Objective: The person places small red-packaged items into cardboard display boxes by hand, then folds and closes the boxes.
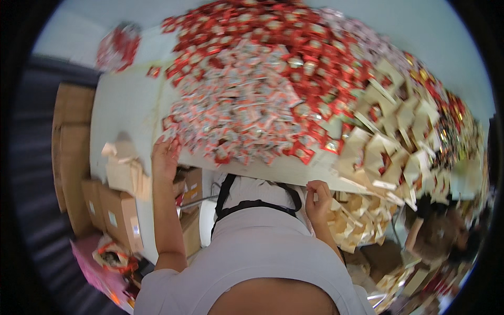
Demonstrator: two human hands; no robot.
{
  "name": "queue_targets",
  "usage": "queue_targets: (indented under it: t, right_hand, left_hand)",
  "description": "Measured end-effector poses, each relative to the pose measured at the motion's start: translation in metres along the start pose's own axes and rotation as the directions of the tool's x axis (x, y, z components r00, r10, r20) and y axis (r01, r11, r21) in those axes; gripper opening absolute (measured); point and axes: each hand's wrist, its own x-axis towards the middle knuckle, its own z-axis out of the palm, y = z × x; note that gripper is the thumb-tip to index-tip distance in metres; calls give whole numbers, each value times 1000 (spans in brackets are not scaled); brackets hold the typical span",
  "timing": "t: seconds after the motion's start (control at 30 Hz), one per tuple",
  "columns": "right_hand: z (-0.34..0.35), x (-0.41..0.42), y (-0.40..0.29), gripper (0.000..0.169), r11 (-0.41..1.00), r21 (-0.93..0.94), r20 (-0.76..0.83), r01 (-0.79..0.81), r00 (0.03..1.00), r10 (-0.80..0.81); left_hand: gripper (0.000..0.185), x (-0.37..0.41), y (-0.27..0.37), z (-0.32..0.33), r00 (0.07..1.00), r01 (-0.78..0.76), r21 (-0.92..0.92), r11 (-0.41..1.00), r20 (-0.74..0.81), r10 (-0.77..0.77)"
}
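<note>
My left hand (pixel 166 155) reaches over the near left edge of a heap of small white-and-orange wrapped packets (pixel 236 106). Its fingertips meet the packets there, and blur hides whether one is between them. My right hand (pixel 319 199) is at the front edge of the pale table (pixel 256 169), fingers curled inward, with no object visible in it. Red wrapped packets (pixel 260 27) lie heaped behind and around the white ones. One red packet (pixel 302 152) rests near the front edge, between my hands. Open tan paper bags (pixel 380 157), some with red packets inside, stand to the right.
More paper bags (pixel 354 220) sit below the table edge at right. A person (pixel 437 232) is at the far right. Cardboard boxes (pixel 116 212) stand at left, near a crumpled tan paper piece (pixel 128 169). A red-and-clear plastic bag (pixel 119 46) lies at the back left.
</note>
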Motion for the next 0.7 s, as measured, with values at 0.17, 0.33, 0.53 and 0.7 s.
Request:
queue_targets:
  t: [0.17, 0.33, 0.53, 0.7]
  right_hand:
    - [77, 35, -25, 16, 989, 145, 205, 13, 978, -43]
    - [168, 49, -62, 16, 983, 175, 353, 63, 928, -122]
    - [261, 50, -119, 13, 979, 173, 432, 107, 885, -173]
    - [292, 43, -134, 13, 992, 70, 365, 104, 923, -122]
  left_hand:
    - [31, -6, 33, -158, 951, -97, -329, 939, -308, -9]
    - [30, -10, 46, -222, 905, -117, -418, 901, -419, -77]
    - [47, 38, 82, -257, 790, -72, 285, 956, -569, 229]
    - [76, 118, 113, -275, 832, 100, 943, 318, -254, 492]
